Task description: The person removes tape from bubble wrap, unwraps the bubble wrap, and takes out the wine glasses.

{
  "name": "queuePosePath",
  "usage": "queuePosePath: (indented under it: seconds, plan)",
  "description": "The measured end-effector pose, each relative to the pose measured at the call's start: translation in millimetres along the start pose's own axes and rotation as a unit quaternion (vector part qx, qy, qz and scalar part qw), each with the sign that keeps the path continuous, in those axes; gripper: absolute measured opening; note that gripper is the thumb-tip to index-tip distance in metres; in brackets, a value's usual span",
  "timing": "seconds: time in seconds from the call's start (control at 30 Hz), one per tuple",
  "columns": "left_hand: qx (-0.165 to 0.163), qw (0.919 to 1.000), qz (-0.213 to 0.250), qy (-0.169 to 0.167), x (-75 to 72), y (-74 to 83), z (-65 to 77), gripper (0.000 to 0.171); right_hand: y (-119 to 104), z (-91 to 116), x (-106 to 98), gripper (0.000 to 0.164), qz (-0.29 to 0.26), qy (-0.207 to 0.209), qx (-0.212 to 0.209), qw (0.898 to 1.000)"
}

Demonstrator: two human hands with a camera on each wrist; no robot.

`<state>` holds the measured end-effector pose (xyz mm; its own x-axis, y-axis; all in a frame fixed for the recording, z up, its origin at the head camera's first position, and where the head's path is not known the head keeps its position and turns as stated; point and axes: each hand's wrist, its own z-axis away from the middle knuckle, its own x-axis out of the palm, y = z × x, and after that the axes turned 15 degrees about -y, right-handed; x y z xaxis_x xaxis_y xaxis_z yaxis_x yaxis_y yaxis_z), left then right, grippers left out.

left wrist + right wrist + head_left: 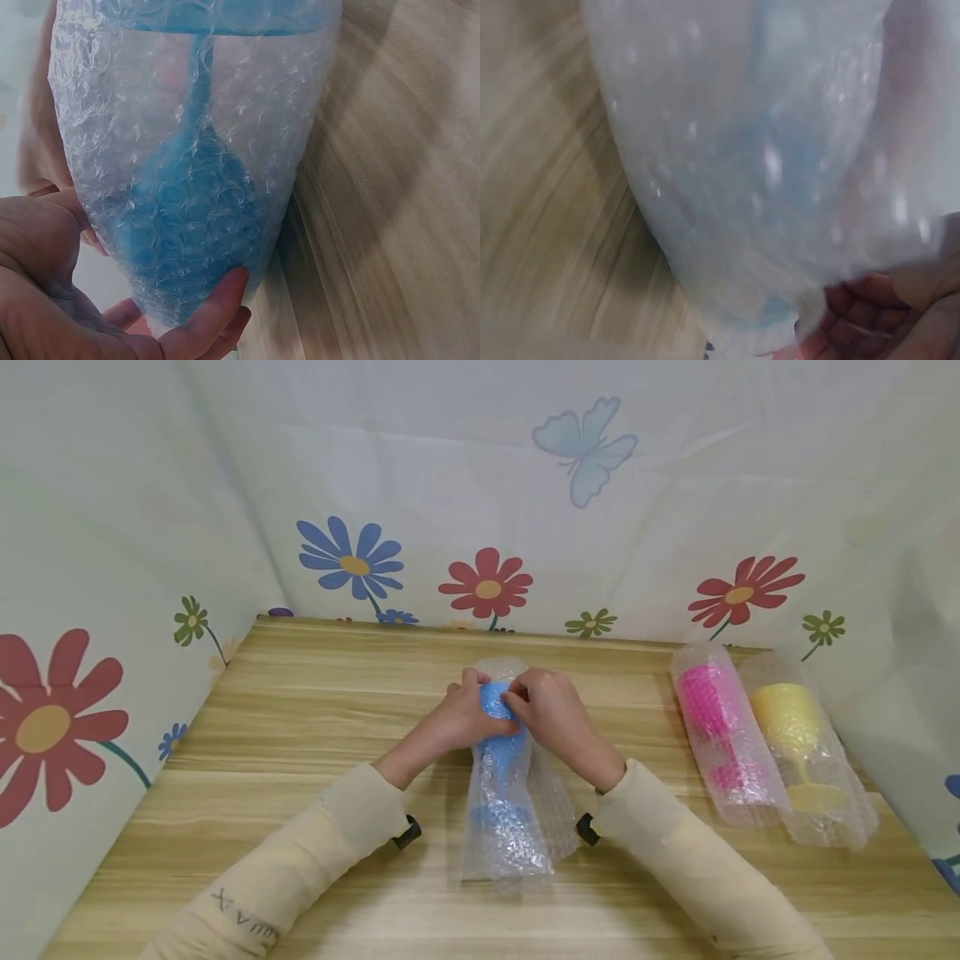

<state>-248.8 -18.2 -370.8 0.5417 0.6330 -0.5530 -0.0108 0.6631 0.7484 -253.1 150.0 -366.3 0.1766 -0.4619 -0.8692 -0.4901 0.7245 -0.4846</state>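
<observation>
A blue goblet (504,753) lies inside bubble wrap (517,852) at the middle of the table, its cup toward the far side and its base toward me. My left hand (463,714) grips the wrapped cup from the left, thumb on one side and fingers on the other. The stem and base show through the plastic in the left wrist view, where the wrap (277,90) surrounds the goblet (191,202). With curled fingers, my right hand (553,708) pinches the wrap near the rim. A loose flap of wrap spreads to the right. The right wrist view is blurred.
To the right lie a pink goblet (705,702) and a yellow goblet (789,718), each in its own bubble wrap, side by side. The wooden table (337,693) meets a white flowered cloth (420,485) at the back and both sides.
</observation>
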Motion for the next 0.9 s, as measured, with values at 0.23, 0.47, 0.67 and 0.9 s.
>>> queuePosePath:
  seconds: [0.23, 0.47, 0.67, 0.9]
  plan:
    - [-0.013, 0.9999, -0.005, 0.007, -1.7, -4.3, 7.6, 0.086, 2, 3, -3, 0.021, -0.194, 0.031, 0.084, 0.977]
    - [-0.035, 0.9993, -0.014, 0.006, -8.4, -5.1, 12.1, 0.084, 1, 2, -3, 0.026, -0.407, 0.045, 0.129, 0.903]
    - [-0.057, 0.9984, -0.004, 0.005, -6.7, -5.9, 12.2, 0.099, -10, -2, 5, 0.024, -0.433, 0.063, 0.115, 0.892]
    - [-0.080, 0.9967, 0.009, 0.012, -9.0, -14.0, 9.8, 0.103, -13, 1, 5, 0.025, -0.506, 0.123, 0.116, 0.846]
